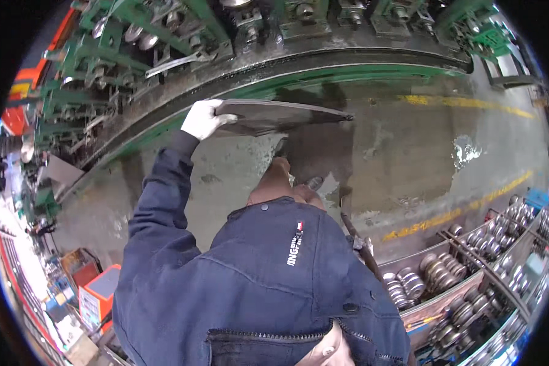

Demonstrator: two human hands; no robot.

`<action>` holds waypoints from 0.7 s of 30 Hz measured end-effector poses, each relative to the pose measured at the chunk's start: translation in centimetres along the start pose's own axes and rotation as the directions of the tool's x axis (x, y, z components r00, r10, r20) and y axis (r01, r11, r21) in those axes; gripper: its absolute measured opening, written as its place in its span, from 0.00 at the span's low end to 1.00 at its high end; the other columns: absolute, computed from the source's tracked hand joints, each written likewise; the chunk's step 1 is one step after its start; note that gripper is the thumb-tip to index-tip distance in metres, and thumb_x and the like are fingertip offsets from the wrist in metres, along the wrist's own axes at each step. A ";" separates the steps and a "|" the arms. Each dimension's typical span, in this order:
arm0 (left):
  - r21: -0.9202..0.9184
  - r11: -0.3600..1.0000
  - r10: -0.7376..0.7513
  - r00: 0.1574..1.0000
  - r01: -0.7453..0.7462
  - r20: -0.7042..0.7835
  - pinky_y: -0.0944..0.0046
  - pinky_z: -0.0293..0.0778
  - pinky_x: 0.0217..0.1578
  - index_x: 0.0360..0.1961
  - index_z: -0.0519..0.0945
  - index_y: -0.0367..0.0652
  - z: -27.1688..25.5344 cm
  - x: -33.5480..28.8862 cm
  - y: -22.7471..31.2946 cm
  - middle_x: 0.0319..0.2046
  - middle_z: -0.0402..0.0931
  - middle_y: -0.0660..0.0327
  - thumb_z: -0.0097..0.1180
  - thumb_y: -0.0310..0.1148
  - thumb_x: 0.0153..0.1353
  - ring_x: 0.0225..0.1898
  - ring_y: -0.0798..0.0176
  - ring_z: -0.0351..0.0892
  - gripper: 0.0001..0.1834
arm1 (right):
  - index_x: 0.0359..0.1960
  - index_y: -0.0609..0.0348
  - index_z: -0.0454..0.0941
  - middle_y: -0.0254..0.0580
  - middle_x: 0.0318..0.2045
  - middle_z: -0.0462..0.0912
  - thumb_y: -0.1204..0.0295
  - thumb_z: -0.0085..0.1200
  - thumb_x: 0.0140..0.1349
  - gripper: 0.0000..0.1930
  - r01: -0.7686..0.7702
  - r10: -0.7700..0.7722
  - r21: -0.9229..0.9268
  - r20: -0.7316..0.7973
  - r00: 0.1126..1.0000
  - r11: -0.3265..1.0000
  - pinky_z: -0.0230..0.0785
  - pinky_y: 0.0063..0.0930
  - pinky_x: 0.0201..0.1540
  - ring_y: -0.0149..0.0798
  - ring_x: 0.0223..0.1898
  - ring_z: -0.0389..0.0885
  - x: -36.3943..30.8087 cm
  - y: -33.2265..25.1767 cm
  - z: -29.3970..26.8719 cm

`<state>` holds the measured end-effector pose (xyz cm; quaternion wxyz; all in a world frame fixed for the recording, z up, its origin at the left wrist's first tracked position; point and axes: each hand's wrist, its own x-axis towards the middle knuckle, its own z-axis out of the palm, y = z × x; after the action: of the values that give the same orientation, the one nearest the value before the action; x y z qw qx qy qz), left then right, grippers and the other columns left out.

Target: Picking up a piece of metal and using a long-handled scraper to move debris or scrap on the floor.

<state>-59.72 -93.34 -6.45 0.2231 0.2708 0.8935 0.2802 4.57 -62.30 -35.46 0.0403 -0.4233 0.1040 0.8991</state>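
My left hand [202, 120], in a white glove, is closed round the left end of a dark, thin flat panel [268, 116]. Its thumb lies on the near face, and the fingers go over the top edge. The panel hangs above the floor in front of my legs, its long upper edge running off to the right; its material is hard to tell. Just beyond it runs the green base rail of a machine [323, 72]. A silver wrench-like tool [180, 63] lies on the machine, up from my left hand. My right hand is out of sight.
Wooden bins [418, 311] of round metal rollers [439, 272] stand at the lower right. Yellow lines [457, 102] and wet patches mark the grey floor [396, 146]. An orange-and-white box [100, 296] sits at the lower left. A grey plate [63, 171] leans near the machine's left end.
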 end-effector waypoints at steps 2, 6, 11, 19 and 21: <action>0.021 0.999 -0.051 0.998 0.050 0.044 0.58 0.76 0.41 0.43 0.85 0.39 0.8 -0.4 -1.2 0.36 0.84 0.49 0.70 0.43 0.53 0.37 0.52 0.84 0.21 | 0.36 0.63 0.67 0.29 0.19 0.69 0.62 0.59 0.64 0.17 -0.084 0.083 0.091 0.008 0.996 0.992 0.68 0.24 0.27 0.28 0.21 0.69 0.5 -1.1 0.3; 0.198 0.980 -0.020 1.000 0.015 0.024 0.52 0.75 0.42 0.41 0.85 0.39 4.0 1.9 -5.3 0.36 0.82 0.44 0.68 0.49 0.52 0.41 0.40 0.80 0.24 | 0.40 0.69 0.67 0.28 0.20 0.70 0.62 0.58 0.66 0.19 -0.036 0.041 0.206 -0.020 0.999 0.978 0.67 0.23 0.27 0.26 0.21 0.70 -1.5 -0.7 5.8; 0.150 0.988 -0.028 0.999 0.023 0.033 0.50 0.75 0.45 0.41 0.85 0.39 6.8 5.4 -10.6 0.37 0.82 0.44 0.67 0.48 0.52 0.42 0.40 0.81 0.23 | 0.47 0.77 0.68 0.28 0.21 0.72 0.62 0.58 0.66 0.25 0.038 -0.025 0.154 -0.085 0.996 0.987 0.67 0.22 0.27 0.26 0.21 0.70 -2.2 1.8 11.2; -0.089 0.994 -0.075 0.986 0.062 -0.151 0.55 0.75 0.46 0.47 0.84 0.41 8.7 7.6 -21.3 0.40 0.84 0.47 0.69 0.50 0.53 0.46 0.47 0.83 0.26 | 0.38 0.69 0.70 0.28 0.21 0.70 0.60 0.59 0.66 0.20 0.012 0.002 0.116 -0.120 0.993 0.993 0.67 0.24 0.29 0.27 0.22 0.68 -1.2 5.0 15.3; -0.094 0.982 -0.171 0.979 0.162 -0.106 0.57 0.75 0.48 0.49 0.85 0.44 7.9 7.6 -23.8 0.42 0.84 0.48 0.69 0.48 0.54 0.46 0.47 0.83 0.25 | 0.36 0.65 0.69 0.27 0.21 0.70 0.60 0.58 0.66 0.18 -0.022 0.030 0.054 -0.149 0.988 0.998 0.66 0.23 0.29 0.27 0.23 0.68 -1.4 6.0 17.2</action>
<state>-69.65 -102.27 -29.01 0.2060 0.1688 0.9115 0.3133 -8.41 -64.33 -22.80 0.0319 -0.4869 0.1356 0.8623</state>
